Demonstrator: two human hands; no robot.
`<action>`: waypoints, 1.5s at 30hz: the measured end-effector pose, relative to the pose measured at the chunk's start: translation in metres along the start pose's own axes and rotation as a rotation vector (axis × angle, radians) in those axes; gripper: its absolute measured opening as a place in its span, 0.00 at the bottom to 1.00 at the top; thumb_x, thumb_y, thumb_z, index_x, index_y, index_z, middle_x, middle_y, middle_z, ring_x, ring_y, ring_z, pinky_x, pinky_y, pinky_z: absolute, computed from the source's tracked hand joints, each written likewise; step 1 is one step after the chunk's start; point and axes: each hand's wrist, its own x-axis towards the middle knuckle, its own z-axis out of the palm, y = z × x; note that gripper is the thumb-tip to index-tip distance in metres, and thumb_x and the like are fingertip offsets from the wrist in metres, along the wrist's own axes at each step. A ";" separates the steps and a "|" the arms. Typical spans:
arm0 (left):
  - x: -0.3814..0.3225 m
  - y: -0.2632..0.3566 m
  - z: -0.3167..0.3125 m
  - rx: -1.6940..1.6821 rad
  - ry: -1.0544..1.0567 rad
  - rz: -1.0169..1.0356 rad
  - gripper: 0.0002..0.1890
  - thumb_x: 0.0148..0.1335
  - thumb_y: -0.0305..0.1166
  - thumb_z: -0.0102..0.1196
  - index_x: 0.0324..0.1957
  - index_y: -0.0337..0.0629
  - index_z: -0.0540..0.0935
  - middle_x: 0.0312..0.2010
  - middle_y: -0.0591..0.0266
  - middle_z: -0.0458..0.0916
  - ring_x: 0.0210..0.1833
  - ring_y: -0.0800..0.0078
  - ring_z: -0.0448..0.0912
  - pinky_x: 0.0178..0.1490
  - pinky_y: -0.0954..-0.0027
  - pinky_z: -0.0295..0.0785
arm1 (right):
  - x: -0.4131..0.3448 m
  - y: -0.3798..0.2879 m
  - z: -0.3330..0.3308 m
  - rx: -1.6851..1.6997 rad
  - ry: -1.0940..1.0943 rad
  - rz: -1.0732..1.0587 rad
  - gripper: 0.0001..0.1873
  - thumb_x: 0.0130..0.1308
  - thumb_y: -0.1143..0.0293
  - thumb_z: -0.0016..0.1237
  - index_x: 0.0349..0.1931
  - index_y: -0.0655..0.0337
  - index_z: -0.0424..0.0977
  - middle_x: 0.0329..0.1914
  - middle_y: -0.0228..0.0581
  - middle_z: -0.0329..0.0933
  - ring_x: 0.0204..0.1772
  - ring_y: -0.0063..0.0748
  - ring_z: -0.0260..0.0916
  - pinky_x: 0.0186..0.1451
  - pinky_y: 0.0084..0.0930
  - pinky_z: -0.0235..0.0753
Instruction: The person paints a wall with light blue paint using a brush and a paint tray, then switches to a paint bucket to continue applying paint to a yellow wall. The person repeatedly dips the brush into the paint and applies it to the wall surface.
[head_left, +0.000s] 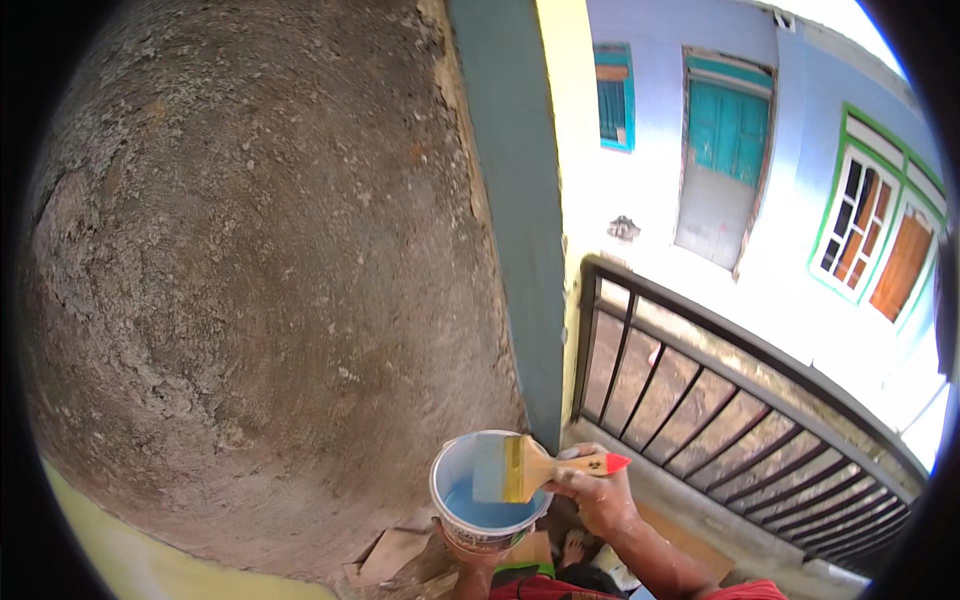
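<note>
A flat paintbrush (531, 470) with a wooden handle and red tip is gripped in my right hand (592, 487). Its bristles, coated in pale blue-grey paint, lie over the mouth of a white plastic bucket (448, 457). Blue paint (487, 510) fills the lower part of the bucket. Under and around the bucket's near side, my left hand (474, 553) supports it; most of its fingers are hidden. Beyond the bucket rises a rough, bare wall (285, 285), bordered on the right by a grey-green painted strip (517, 202).
A pale yellow edge (574, 150) runs beside the strip. To the right stands a dark metal railing (697, 367). Cardboard pieces (394, 556) lie on the floor near my feet (574, 547). Across the way is a pale blue house with a teal and grey door (720, 165).
</note>
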 end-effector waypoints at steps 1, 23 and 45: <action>0.017 -0.002 0.006 -0.008 -0.024 -0.004 0.58 0.58 0.88 0.33 0.82 0.64 0.62 0.82 0.55 0.63 0.78 0.39 0.66 0.70 0.22 0.67 | 0.016 -0.015 -0.004 0.008 0.001 -0.036 0.18 0.67 0.80 0.63 0.53 0.70 0.71 0.50 0.48 0.80 0.52 0.42 0.85 0.56 0.40 0.92; 0.286 0.122 0.148 -0.089 -0.190 -0.184 0.55 0.60 0.83 0.28 0.81 0.61 0.65 0.76 0.48 0.69 0.74 0.34 0.70 0.64 0.19 0.68 | 0.267 -0.376 0.199 -1.232 0.020 -1.418 0.09 0.76 0.69 0.55 0.50 0.64 0.81 0.50 0.42 0.84 0.56 0.39 0.84 0.63 0.38 0.84; 0.314 0.193 0.110 -0.012 0.060 -0.534 0.53 0.62 0.81 0.21 0.81 0.64 0.63 0.78 0.49 0.65 0.74 0.33 0.67 0.62 0.17 0.66 | 0.321 -0.374 0.433 -2.761 0.482 -1.297 0.08 0.75 0.65 0.54 0.47 0.56 0.83 0.46 0.48 0.86 0.48 0.40 0.87 0.48 0.43 0.91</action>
